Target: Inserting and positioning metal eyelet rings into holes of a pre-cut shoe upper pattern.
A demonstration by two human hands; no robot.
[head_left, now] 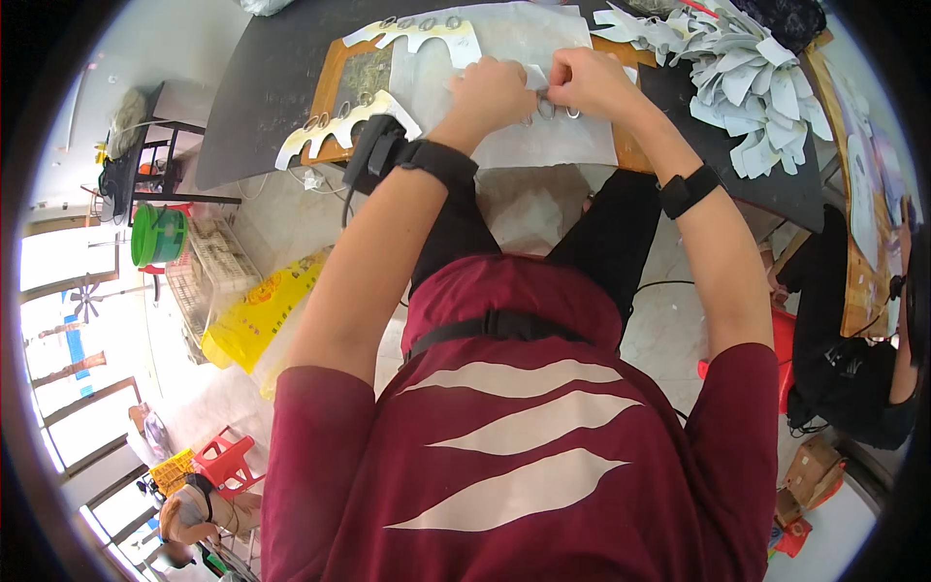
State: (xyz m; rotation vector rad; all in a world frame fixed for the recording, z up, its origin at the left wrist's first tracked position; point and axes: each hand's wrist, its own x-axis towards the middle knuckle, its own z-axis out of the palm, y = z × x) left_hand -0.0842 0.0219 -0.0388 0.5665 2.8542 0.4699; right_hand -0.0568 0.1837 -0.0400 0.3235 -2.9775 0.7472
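Over a white sheet [504,150] on a wooden board, my left hand [492,94] and my right hand [593,81] meet with fingers closed. Between them shows part of a small white card [534,78], mostly covered by the fingers. Small metal rings [572,113] hang just below the fingertips; whether a ring is also pinched I cannot see. Left of my left hand lies a scalloped white card [339,131] with metal rings along its edge. Another scalloped card [436,41] with several rings lies farther up.
The wooden board [632,150] rests on a dark table [262,97]. A large heap of white cut pieces [756,92] lies at the far right. A yellow bag [267,306], a crate [199,267] and a green bucket [158,235] stand on the floor at left. Another person [844,359] sits at right.
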